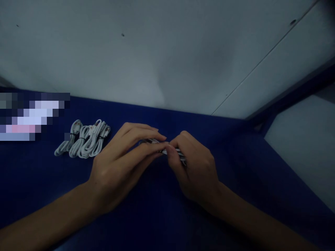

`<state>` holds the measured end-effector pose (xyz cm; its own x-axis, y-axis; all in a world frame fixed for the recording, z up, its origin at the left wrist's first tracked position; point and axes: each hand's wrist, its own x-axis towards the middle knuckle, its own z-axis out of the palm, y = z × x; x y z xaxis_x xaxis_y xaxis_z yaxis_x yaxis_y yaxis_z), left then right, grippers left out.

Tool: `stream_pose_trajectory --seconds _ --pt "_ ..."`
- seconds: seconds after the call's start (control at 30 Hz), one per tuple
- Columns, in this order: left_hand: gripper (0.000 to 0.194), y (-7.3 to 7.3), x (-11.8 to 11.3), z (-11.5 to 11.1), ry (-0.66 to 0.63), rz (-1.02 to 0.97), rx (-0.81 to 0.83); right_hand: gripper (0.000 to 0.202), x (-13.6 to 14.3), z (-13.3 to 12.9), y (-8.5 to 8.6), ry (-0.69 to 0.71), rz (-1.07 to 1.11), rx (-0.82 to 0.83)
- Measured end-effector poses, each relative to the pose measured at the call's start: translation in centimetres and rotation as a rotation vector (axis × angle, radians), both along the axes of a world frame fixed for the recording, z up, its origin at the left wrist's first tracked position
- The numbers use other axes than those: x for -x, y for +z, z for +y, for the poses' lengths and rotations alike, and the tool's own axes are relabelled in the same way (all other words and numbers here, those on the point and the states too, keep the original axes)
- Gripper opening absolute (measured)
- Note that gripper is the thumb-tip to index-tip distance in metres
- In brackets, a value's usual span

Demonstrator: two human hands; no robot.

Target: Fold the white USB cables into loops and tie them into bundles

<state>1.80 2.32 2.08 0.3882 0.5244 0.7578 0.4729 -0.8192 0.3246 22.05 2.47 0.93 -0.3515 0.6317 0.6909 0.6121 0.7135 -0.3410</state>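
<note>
A coiled white cable [181, 157] is held between both hands, above the blue surface. My left hand [123, 157] grips its left part, with the fingertips near its middle. My right hand [195, 162] is wrapped round the right part, its thumb and forefinger meeting close to the left fingertips. Most of this coil is hidden by the fingers. Several bundled white cables [90, 141] lie side by side to the left of my left hand, with dark ties round them.
The blue tabletop [162, 216] stretches beneath both arms. Behind it rises a pale grey panel [125, 69] with a seam at the right. A blurred-out patch [34, 116] covers something at the far left. A blue bar [293, 90] runs along the right.
</note>
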Motion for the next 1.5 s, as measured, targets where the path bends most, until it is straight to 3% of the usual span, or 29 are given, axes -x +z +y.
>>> stream_pose_trajectory --seconds 0.2,0.33,0.53,0.73,0.9,1.07,1.5 --pt "0.025 -0.1 0.1 0.0 0.076 -0.002 -0.062 0.024 0.0 -0.1 0.1 -0.009 0.03 0.148" --pt "0.031 -0.2 0.1 -0.1 0.137 -0.012 -0.089 0.019 0.0 -0.4 0.1 0.044 0.139 0.414" --pt "0.035 -0.5 0.4 -0.2 0.26 -0.014 -0.175 0.027 0.0 -1.0 0.5 0.174 0.379 0.794" --pt "0.027 -0.2 0.0 -0.5 0.265 -0.061 -0.143 0.024 0.0 -1.6 1.0 0.315 0.625 1.1" --pt "0.021 -0.2 -0.2 -0.7 0.367 -0.139 -0.058 0.029 0.2 -1.7 0.7 0.344 0.686 1.18" --pt "0.016 -0.4 0.2 -0.5 0.313 -0.116 -0.042 0.03 0.2 -1.7 0.4 0.407 0.742 1.237" --pt "0.006 -0.6 -0.1 -0.4 0.34 -0.059 -0.004 0.036 0.8 -1.0 0.1 0.461 0.829 1.291"
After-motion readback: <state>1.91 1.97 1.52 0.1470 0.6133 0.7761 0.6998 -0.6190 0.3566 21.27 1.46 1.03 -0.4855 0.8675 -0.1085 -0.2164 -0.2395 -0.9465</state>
